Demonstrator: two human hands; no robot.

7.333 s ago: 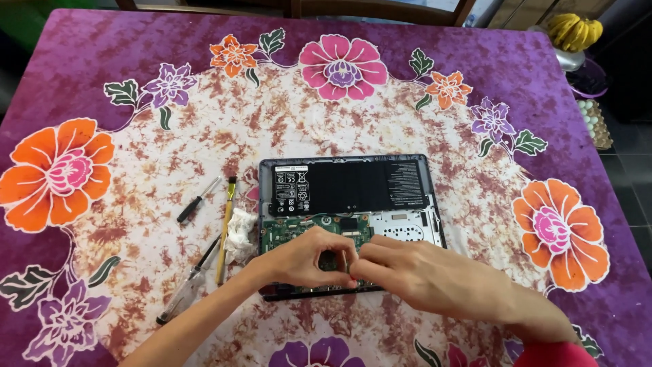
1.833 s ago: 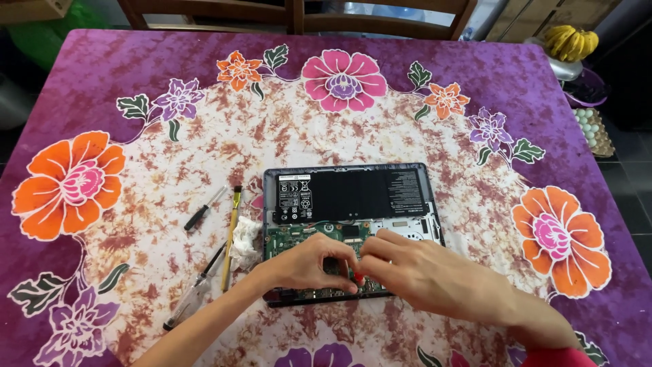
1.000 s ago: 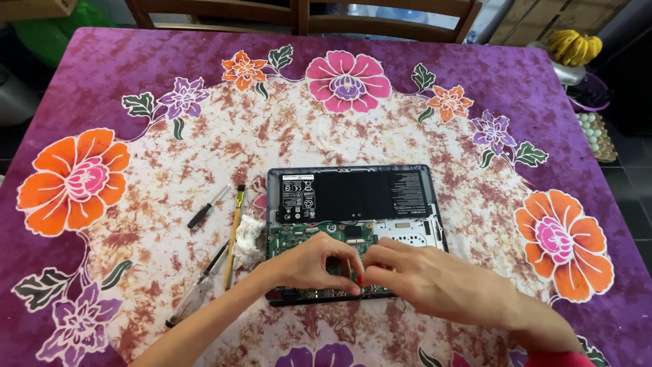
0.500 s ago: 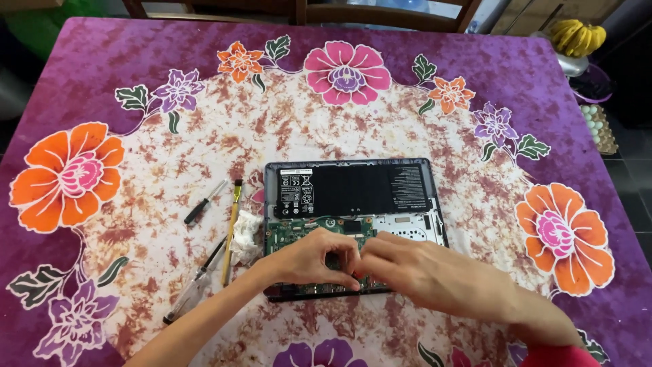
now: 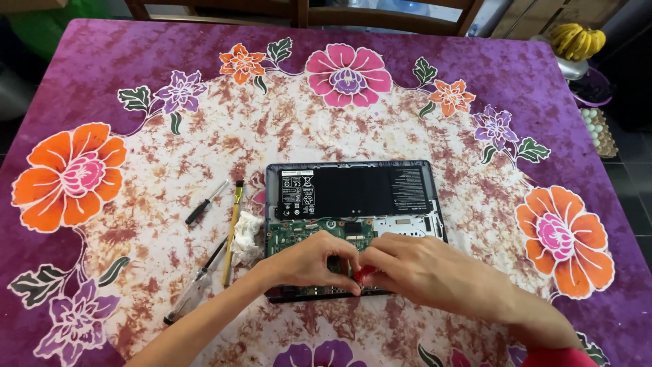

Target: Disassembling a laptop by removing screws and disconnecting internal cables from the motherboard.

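The cloth over the surface (image 5: 136, 81) is deep purple at the edges, mottled cream and rust-brown in the middle, ringed with orange, pink and violet flowers with green leaves. The opened laptop (image 5: 353, 204) shows a black battery slab, a green circuit board and a dark grey frame. Between the hands sits something small and red (image 5: 361, 274). One screwdriver (image 5: 206, 203) has a black handle; the brush (image 5: 232, 234) is yellow.

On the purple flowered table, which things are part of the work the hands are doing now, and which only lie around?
In use:
- opened grey laptop with black battery and green circuit board
- small red object, pinched between both hands
- left hand
- right hand

Lying about:
- black-handled screwdriver
- yellow-handled brush
- clear-handled screwdriver
- crumpled white tissue
- yellow bananas
- egg tray
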